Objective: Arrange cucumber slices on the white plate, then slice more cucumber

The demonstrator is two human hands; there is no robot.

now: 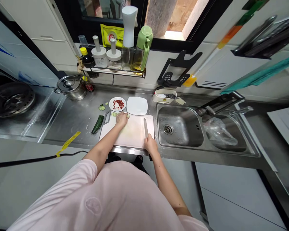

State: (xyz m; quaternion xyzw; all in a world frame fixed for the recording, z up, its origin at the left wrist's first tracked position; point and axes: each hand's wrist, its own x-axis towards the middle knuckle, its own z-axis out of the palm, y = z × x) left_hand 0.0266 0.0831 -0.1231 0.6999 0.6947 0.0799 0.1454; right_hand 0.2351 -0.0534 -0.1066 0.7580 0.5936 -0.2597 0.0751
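A white cutting board (135, 136) with a grey handle lies on the steel counter. At its far edge my left hand (122, 119) is closed over thin cucumber slices (114, 114), its fingers bent down on them. Some of the slices show on both sides of the fingers; what lies under the palm is hidden. My right hand (151, 144) grips a kitchen knife (145, 127) by the handle, with the blade pointing away over the right part of the board. Left of the board lies a piece of dark green cucumber (97, 124).
Behind the board stand a round plate of chopped red pieces (118, 104) and a white square plate (137, 106). Cucumber scraps (101, 107) lie to the left, near a steel pot (71, 87). The sink (180, 126) is at the right, below a seasoning shelf (114, 71) and knife rack.
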